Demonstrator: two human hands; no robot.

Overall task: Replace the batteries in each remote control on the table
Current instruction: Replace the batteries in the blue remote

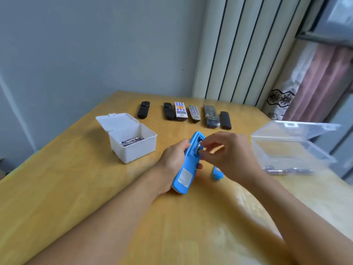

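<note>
- Your left hand (174,165) grips one bright blue plastic remote control (188,165) around its body, back side up, above the yellow wooden table (76,188); the white label faces you and the battery bay at its far end is open.
- Your right hand (229,155) has its fingertips (203,150) curled in at the open bay, pinching a silvery battery (199,146) there. The view is blurred, so this is probably one cell; the count in the bay cannot be told.
- One small blue battery cover (217,173) lies on the table just beside the remote, under your right wrist.
- Six remotes in a row at the far edge: one black (143,109) set apart on the left, then black (168,111), white with coloured buttons (180,111), grey-white (194,113), dark in clear wrap (210,116), black (225,120).
- One white lidded plastic box (133,150), lid open, left of the hands; several batteries (131,140) inside, number unclear.
- One clear plastic box (292,150), lid open, on the right; a few purple-tinted batteries (286,171) inside.
</note>
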